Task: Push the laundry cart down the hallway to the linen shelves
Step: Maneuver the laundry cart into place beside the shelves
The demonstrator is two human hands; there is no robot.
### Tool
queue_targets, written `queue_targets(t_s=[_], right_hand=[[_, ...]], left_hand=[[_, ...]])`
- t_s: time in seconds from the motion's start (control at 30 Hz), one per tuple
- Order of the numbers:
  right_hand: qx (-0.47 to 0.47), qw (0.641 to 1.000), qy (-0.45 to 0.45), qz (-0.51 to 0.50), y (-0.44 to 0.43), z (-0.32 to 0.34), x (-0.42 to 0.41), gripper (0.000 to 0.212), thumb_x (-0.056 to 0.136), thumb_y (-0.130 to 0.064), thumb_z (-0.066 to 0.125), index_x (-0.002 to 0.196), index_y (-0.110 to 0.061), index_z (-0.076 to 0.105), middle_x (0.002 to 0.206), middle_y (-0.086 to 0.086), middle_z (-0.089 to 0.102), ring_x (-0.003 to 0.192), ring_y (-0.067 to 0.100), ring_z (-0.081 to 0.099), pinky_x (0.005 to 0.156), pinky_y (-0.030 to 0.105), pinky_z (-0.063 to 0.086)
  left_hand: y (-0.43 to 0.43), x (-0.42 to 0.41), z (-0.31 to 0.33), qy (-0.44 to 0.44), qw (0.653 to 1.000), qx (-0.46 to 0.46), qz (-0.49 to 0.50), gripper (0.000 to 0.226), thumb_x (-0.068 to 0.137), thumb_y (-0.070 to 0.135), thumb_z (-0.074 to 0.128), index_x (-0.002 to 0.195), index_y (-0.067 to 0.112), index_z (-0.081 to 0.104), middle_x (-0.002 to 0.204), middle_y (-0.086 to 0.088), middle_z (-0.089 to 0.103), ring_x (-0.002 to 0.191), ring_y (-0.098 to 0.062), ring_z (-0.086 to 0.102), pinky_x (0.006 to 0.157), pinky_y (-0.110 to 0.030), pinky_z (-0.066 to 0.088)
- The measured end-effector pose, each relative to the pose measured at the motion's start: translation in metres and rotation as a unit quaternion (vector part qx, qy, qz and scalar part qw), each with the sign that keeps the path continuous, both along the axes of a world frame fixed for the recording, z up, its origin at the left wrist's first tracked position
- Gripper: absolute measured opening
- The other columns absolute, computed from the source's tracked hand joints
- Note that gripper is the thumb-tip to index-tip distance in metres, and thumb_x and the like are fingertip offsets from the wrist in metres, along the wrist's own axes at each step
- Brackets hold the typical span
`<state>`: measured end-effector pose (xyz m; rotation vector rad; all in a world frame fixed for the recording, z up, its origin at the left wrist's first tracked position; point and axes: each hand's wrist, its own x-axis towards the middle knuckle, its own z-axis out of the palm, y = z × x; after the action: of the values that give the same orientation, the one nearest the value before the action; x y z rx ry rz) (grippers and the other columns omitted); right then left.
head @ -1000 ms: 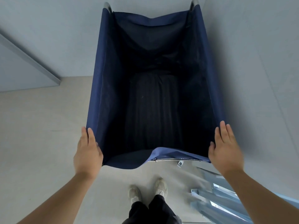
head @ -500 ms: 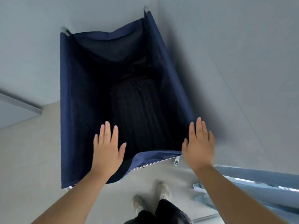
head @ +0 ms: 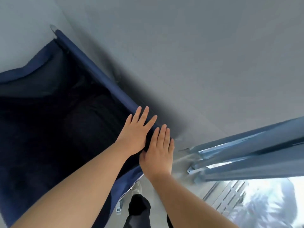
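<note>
With your left hand (head: 134, 134) and right hand (head: 158, 155) lying flat and open on the cart (head: 54, 122) rim beside the wall (head: 197, 63), neither gripping, the cart could scrape it.

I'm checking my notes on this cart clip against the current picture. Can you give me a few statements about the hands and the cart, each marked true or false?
1. Both hands are on the same corner of the laundry cart. True.
2. The left hand is clenched in a fist. False: its fingers lie flat and spread.
3. The right hand is beside the left hand. True.
4. The cart's fabric is red. False: it is dark blue.
</note>
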<state>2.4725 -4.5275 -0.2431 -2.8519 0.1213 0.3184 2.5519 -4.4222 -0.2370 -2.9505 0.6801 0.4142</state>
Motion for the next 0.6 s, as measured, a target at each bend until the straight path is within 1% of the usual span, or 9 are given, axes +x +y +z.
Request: queue_targets(t_s=[0.1,0.23,0.33,0.5,0.6], right_hand=[[-0.007,1.0,-0.008,-0.01,0.0,-0.002,0.002,0.092,0.074,-0.036,0.061,0.151,-0.003,0.023,0.161,0.02,0.017,0.149,0.034,0.014,0.117,0.049,0.014],[-0.017,0.999,-0.027,-0.016,-0.001,-0.004,0.001,0.094,0.069,-0.035,0.066,0.149,-0.003,0.029,0.159,0.02,0.024,0.148,0.035,0.022,0.114,0.049,0.022],[-0.015,0.999,-0.04,-0.015,0.0,-0.005,0.001,0.093,0.069,-0.037,0.067,0.149,-0.002,0.031,0.158,0.02,0.026,0.146,0.035,0.025,0.113,0.05,0.026],[-0.019,0.999,-0.029,0.014,-0.01,-0.002,0.002,0.086,0.079,-0.038,0.057,0.151,-0.004,0.025,0.16,0.018,0.022,0.148,0.032,0.022,0.116,0.047,0.023],[-0.014,0.997,-0.011,0.077,-0.029,-0.002,0.008,0.075,0.09,-0.035,0.045,0.154,-0.01,0.015,0.163,0.014,0.014,0.15,0.029,0.014,0.118,0.044,0.017]], left_hand=[[0.002,0.004,-0.002,0.006,1.0,-0.023,-0.015,0.088,0.089,0.024,0.051,0.151,0.027,-0.011,0.16,-0.014,-0.018,0.146,-0.036,-0.017,0.117,-0.051,0.009],[0.004,0.007,-0.004,0.004,0.999,-0.042,-0.029,0.09,0.088,0.02,0.052,0.15,0.027,-0.012,0.16,-0.014,-0.017,0.146,-0.036,-0.018,0.118,-0.05,0.011],[0.005,0.007,-0.007,0.01,0.998,-0.059,-0.026,0.091,0.087,0.017,0.053,0.151,0.027,-0.011,0.16,-0.013,-0.016,0.146,-0.036,-0.018,0.118,-0.05,0.013],[0.012,0.005,-0.005,0.021,0.995,-0.09,-0.03,0.089,0.088,0.017,0.051,0.151,0.026,-0.011,0.161,-0.011,-0.016,0.147,-0.031,-0.017,0.119,-0.048,0.009],[0.023,-0.02,0.0,0.008,0.992,-0.12,0.035,0.082,0.091,0.02,0.049,0.152,0.024,-0.005,0.161,-0.011,-0.013,0.148,-0.028,-0.013,0.118,-0.047,0.008]])
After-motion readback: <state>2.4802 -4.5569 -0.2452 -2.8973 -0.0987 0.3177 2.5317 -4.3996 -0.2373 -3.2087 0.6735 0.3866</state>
